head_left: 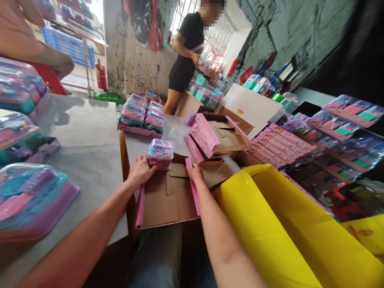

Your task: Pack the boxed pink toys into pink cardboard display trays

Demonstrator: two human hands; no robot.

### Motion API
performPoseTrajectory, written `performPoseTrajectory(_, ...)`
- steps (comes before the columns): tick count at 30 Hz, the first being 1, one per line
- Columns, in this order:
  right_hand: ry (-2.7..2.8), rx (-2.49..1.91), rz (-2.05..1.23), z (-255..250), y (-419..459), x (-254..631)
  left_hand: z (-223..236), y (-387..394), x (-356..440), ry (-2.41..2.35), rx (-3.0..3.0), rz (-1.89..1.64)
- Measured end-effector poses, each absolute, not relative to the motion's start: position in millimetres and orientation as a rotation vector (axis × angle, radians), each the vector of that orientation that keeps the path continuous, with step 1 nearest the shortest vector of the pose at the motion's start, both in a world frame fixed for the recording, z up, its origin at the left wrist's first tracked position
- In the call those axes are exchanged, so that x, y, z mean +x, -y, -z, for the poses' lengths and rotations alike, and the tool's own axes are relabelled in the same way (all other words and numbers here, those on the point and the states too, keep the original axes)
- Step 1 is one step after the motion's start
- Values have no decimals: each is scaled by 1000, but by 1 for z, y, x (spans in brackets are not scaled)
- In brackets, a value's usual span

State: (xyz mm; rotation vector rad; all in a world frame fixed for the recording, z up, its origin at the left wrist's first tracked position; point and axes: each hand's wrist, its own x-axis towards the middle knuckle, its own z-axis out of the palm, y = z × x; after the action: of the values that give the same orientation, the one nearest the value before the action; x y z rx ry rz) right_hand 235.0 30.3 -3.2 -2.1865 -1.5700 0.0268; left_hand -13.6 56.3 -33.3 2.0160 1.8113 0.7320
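Note:
My left hand (pixel 141 171) is closed at the near left side of a small pink and blue toy case (pixel 161 151) in clear wrap. The case sits over the far left part of an open cardboard tray (pixel 162 206) with pink side walls. On the tray's right side, my right hand (pixel 195 174) pinches the upright pink wall; its fingertips are partly hidden. The tray's brown inside, with a cut flap, faces up, and its near edge lies above my lap.
Wrapped toy cases fill a display tray (pixel 140 130) beyond my left hand. Folded pink cartons (pixel 204 136) stand at the far right of my tray. A large yellow box (pixel 258 224) flanks my right arm. Another person (pixel 187 48) stands at the back.

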Motion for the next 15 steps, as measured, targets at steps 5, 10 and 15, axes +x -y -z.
performPoseTrajectory(5,1626,-2248,-219,14,-28,253,29,-45,-13,-1722,1957,-792)
performPoseTrajectory(10,1648,-2322,-350,18,-33,252,23,-40,-11,-1771,1928,-777)
performPoseTrajectory(15,1637,-2411,-415,18,-40,250,-21,-9,-29,-2001,2151,-610)
